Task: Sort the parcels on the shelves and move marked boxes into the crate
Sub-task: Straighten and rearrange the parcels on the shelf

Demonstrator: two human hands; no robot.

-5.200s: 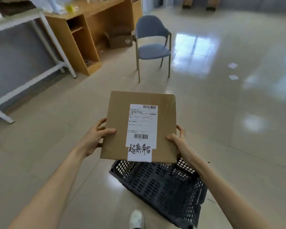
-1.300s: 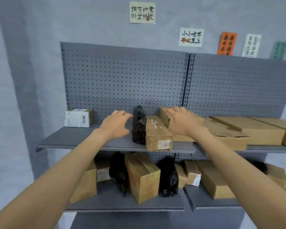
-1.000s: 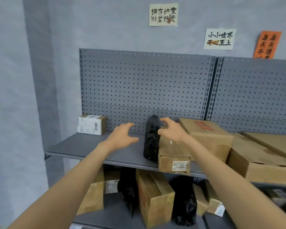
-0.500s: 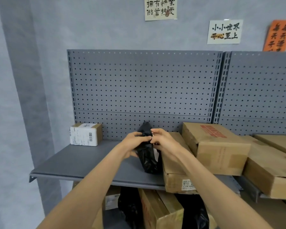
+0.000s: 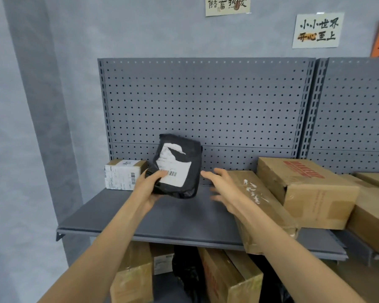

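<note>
My left hand (image 5: 150,186) grips a black plastic parcel bag (image 5: 179,165) by its lower left corner and holds it tilted above the grey upper shelf (image 5: 171,221). A white shipping label with a barcode faces me. My right hand (image 5: 224,189) hovers just right of the bag, fingers spread, holding nothing, over the near end of a long cardboard box (image 5: 265,213). A small white-labelled box (image 5: 124,174) stands at the back left of the shelf. The crate is out of view.
Larger cardboard boxes (image 5: 311,191) crowd the right of the upper shelf. On the lower shelf stand more cardboard boxes (image 5: 230,278) and black bags (image 5: 185,270). A grey pegboard (image 5: 206,101) backs the shelves; paper notes (image 5: 317,29) hang on the wall.
The black bag has come up off the shelf and turned label-side toward me, now in my left hand alone. My right hand has let go and moved right.
</note>
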